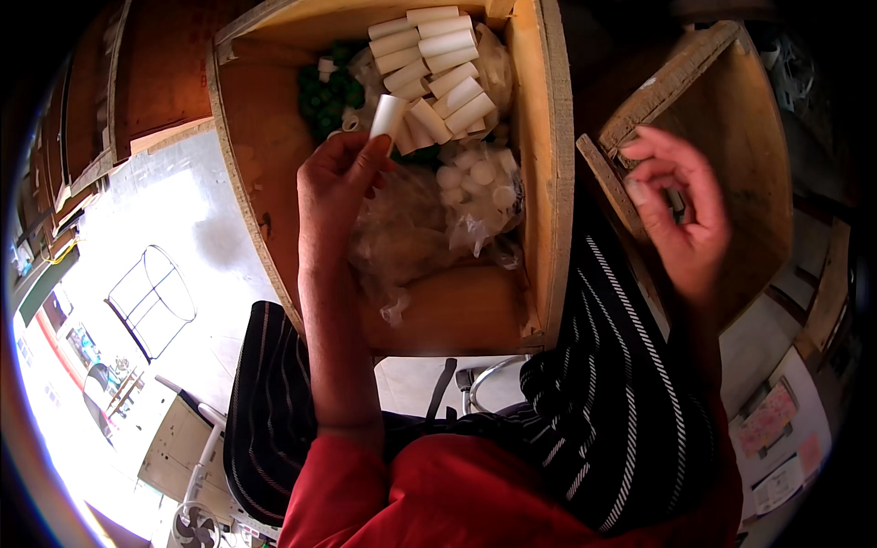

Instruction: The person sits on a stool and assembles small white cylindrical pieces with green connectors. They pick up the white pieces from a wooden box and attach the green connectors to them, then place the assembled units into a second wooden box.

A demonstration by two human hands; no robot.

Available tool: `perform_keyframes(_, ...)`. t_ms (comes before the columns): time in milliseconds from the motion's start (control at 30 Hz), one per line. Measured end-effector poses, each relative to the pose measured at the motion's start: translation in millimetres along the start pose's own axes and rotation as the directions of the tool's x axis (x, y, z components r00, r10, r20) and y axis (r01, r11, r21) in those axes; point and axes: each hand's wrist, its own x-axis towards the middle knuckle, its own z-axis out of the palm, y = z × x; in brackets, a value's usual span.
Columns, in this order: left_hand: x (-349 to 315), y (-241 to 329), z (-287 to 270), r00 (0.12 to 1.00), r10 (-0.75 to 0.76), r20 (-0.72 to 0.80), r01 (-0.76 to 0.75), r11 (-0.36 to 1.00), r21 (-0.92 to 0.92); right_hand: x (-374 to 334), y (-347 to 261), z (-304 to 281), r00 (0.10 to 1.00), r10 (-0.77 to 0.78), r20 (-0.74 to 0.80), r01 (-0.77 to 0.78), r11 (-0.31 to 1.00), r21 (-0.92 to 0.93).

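In my left hand a short white plastic tube is pinched between thumb and fingers, held upright over a wooden box. Beyond it in the box lies a stacked heap of similar white tubes. Green caps fill the far left corner. Clear plastic bags lie nearer to me, one holding round white caps. My right hand hovers at the edge of a second wooden box, its fingers curved and apart. Nothing shows between them.
Both boxes have thick raised wooden walls, and the first sits close before my lap. A black wire frame stands on the bright floor at left. A small fan is at the lower left. Papers lie at the right.
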Motion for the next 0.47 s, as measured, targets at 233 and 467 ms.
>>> perform_keyframes(233, 24.5, -35.9, 4.4, 0.994, -0.103, -0.047, 0.109, 0.983, 0.15, -8.8, 26.3, -25.3, 0.966, 0.191, -0.174, -0.16, 0.971, 0.178)
perform_keyframes(467, 27.5, -38.1, 14.2, 0.984, -0.129, -0.119, 0.155, 0.958, 0.243, -18.3, 70.1, -66.9, 0.916, 0.313, -0.251, -0.309, 0.949, 0.054)
